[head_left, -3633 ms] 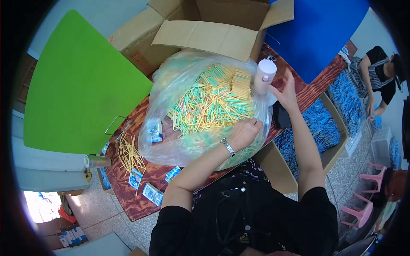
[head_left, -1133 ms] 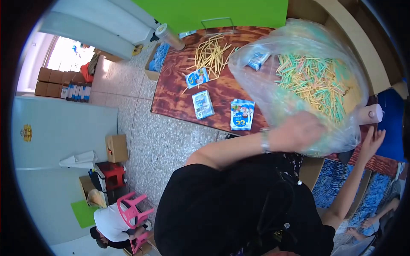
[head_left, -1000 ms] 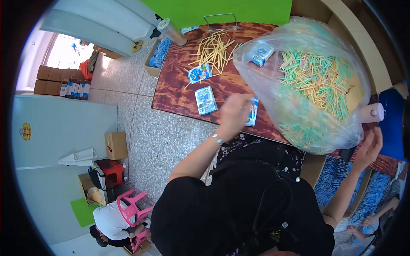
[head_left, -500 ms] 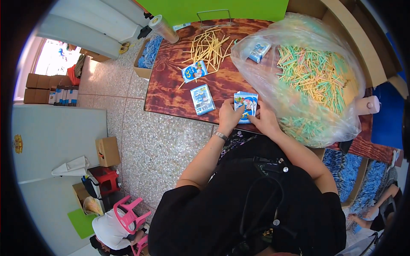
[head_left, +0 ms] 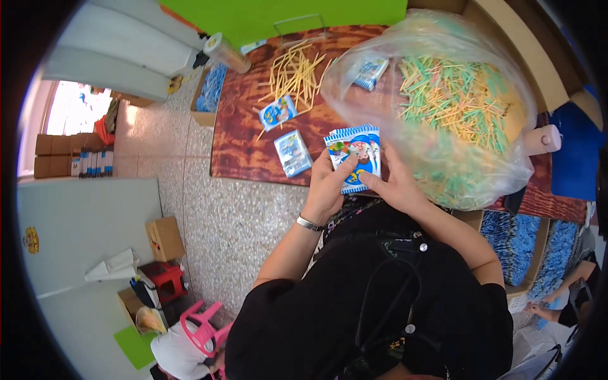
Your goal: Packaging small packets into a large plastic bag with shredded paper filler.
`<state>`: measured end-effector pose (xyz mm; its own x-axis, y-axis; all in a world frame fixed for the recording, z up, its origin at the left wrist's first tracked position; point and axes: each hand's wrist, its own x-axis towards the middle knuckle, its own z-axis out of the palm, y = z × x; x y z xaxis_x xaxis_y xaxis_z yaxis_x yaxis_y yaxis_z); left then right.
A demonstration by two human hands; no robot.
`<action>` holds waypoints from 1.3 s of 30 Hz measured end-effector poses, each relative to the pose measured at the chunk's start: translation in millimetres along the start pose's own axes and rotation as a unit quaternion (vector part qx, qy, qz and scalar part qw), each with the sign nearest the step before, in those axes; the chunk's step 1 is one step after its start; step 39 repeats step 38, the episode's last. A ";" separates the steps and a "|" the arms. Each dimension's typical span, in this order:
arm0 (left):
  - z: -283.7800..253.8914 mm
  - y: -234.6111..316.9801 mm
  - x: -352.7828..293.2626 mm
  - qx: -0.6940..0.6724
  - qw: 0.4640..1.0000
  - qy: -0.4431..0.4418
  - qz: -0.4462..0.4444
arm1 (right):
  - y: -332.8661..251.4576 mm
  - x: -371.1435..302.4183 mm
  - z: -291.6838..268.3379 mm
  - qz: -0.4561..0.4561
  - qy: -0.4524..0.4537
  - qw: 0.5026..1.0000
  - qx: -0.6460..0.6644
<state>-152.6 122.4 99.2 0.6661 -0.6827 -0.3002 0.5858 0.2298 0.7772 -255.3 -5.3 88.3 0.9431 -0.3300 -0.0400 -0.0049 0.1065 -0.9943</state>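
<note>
A small stack of blue-and-white printed packets is held up by the table's near edge. My left hand grips its left side, thumb across the front. From the other side my right hand holds it too, with the thumb near the lower edge. Left of my hands, another blue-and-white packet or stack of them lies on the red-brown table. Farther back a packet rests against a loose pile of thin yellow sticks.
A large clear plastic bag full of green, yellow and orange sticks fills the table's right side. One packet shows at its left part. A pink bottle, clear cylinder and boxes of blue packets surround it. Other people are nearby.
Both hands have lifted the stack of packets off the table and brought it closer, tilting it slightly. The whole view has shifted a little.
</note>
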 end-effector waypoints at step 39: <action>88.3 -106.9 91.5 0.648 0.540 -0.404 0.353 | -21.4 -49.3 -195.3 0.219 0.182 0.816 -0.503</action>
